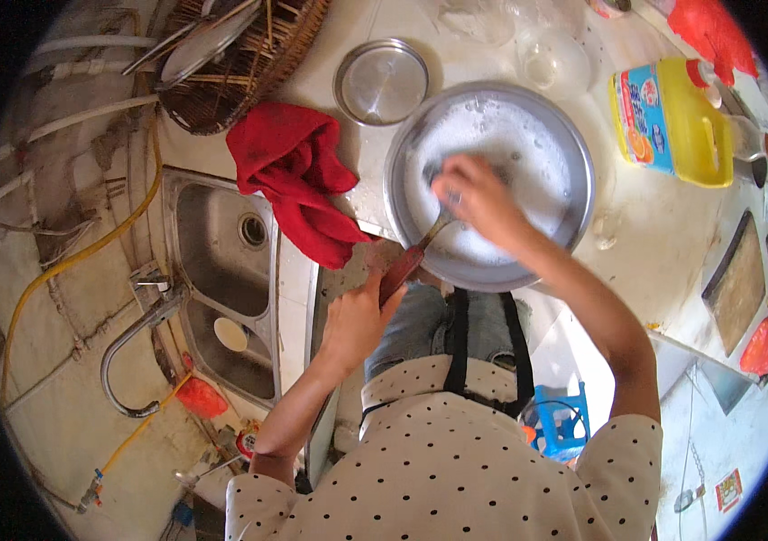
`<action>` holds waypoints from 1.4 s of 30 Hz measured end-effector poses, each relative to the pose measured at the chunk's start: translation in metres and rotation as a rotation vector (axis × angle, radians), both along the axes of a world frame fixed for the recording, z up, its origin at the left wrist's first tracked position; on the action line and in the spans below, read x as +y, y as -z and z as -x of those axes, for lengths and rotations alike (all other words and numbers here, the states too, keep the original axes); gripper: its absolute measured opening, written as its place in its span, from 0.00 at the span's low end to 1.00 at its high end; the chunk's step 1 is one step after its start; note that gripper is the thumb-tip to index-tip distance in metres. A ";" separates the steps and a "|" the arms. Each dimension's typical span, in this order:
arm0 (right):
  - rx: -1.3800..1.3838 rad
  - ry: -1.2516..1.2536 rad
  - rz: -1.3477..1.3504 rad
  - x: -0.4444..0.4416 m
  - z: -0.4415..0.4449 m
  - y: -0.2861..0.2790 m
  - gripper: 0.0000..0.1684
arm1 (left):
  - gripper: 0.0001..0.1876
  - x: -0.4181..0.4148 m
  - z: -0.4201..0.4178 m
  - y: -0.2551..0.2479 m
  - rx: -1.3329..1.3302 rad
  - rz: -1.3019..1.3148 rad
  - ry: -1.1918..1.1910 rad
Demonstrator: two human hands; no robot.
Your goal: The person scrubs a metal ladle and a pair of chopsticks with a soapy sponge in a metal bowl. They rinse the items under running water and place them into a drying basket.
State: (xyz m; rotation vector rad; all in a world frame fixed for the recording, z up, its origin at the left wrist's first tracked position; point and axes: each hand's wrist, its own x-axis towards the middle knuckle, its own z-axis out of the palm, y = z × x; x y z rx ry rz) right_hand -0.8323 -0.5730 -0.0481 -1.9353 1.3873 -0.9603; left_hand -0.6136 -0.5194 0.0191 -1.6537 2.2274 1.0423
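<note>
A wide metal basin [585, 196] of water and white suds [529, 145] stands on the counter before me. My left hand [357, 321] grips the brownish-red handle of a long cooking utensil [432, 232], whose metal shaft slants over the basin's near rim. The utensil's head cannot be made out under the suds and fingers. Over the suds, my right hand [475, 196], blurred, is closed around a dark scrubbing pad [432, 172] at the upper end of the shaft.
A red cloth [296, 176] lies left of the basin, beside a double steel sink [221, 216]. Behind are a round metal dish [384, 84] and a wicker basket [289, 47]. To the right stands a yellow detergent jug [702, 128], with a cutting board [735, 284] farther along.
</note>
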 end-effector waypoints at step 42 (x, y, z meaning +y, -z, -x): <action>0.039 0.046 -0.151 0.000 -0.012 -0.024 0.09 | 0.19 -0.012 0.001 0.006 0.021 0.139 0.027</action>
